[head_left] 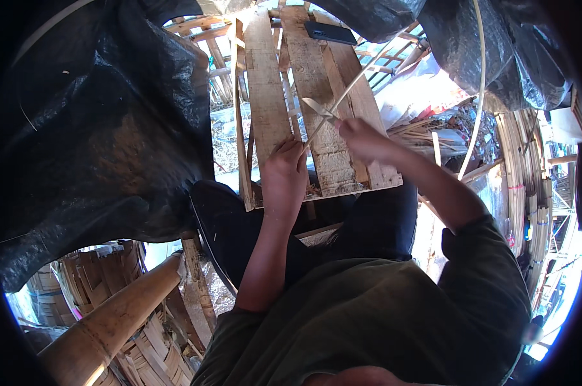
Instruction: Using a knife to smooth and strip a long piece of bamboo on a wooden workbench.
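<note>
My left hand is closed around the near end of a thin, pale bamboo strip. From there the strip slants up and to the right over a slatted wooden bench top. In my right hand, slightly blurred, is a small knife with a light blade pointing up and left. The blade crosses the strip, or lies very near it; contact cannot be made out. My left wrist is over the bench's near edge, above my dark trousers.
A dark phone lies at the bench's far end. Black plastic sheeting hangs at the left and upper right. A thick bamboo pole slants at lower left. Bundled bamboo strips stand at right, and a long curved strip hangs beside the bench.
</note>
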`<state>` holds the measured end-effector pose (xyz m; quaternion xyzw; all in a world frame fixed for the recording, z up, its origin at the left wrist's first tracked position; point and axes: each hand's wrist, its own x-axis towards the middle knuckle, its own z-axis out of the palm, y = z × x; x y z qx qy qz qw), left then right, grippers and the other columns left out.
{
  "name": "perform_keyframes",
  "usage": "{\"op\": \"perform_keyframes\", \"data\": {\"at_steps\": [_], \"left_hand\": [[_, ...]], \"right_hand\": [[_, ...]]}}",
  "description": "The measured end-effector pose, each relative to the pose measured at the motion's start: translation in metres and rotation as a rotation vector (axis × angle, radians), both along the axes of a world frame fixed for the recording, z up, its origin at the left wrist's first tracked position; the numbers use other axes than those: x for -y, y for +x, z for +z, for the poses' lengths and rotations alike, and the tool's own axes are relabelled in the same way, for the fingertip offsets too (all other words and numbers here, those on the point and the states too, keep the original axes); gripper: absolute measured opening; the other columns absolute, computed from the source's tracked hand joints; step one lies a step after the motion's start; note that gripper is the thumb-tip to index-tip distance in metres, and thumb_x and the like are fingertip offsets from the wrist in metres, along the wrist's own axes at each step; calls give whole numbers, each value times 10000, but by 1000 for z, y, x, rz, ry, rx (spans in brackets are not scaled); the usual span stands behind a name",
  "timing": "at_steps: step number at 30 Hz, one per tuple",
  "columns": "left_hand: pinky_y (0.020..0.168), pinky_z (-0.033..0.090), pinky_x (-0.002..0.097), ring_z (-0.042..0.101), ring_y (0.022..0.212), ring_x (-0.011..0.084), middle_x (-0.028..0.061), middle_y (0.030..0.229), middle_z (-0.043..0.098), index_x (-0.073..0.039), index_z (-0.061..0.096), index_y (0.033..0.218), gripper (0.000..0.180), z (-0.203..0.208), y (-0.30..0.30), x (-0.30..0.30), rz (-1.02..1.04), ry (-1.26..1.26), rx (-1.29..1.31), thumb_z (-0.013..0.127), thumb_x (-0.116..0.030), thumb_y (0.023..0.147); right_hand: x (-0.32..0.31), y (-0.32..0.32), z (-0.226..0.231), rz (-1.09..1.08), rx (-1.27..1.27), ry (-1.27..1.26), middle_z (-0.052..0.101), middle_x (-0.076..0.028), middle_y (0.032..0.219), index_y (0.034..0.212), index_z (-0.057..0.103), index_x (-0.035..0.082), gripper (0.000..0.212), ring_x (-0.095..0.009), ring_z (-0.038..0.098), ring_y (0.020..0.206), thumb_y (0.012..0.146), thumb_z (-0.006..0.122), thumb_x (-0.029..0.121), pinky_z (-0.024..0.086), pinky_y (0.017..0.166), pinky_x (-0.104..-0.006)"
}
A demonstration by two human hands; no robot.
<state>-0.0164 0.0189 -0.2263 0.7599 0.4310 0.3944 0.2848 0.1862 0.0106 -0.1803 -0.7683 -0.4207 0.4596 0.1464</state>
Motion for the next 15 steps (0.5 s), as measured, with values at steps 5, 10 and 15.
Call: {"op": "perform_keyframes", "data": {"at_steps": [5, 10, 15], "left_hand": [[860, 556, 443, 669, 1066, 350, 197, 1004, 702, 36, 676, 895, 58, -1, 1, 2, 3, -34, -22, 666, -15, 870], [881, 551, 445, 667, 1078, 350, 196, 1009, 703, 39, 679, 901, 63, 3, -1, 1, 5, -119, -11, 668, -13, 867], [874, 551, 450, 666, 1073, 360, 200, 1013, 704, 35, 684, 906, 59, 0, -1, 0, -10, -56, 24, 664, -2, 864]], "right_hand": [[-12, 11, 0, -293, 109, 122, 382, 48, 587, 906, 467, 93, 377, -84, 362, 406, 1072, 398, 424, 277, 363, -272], [-20, 33, 4, -153, -36, 46, 409, 28, 598, 934, 475, 68, 409, -88, 372, 419, 1068, 406, 448, 293, 365, -287], [-4, 4, 9, 57, -77, -82, 360, 46, 582, 972, 452, 82, 383, -73, 331, 400, 1065, 426, 453, 266, 359, -273]]}}
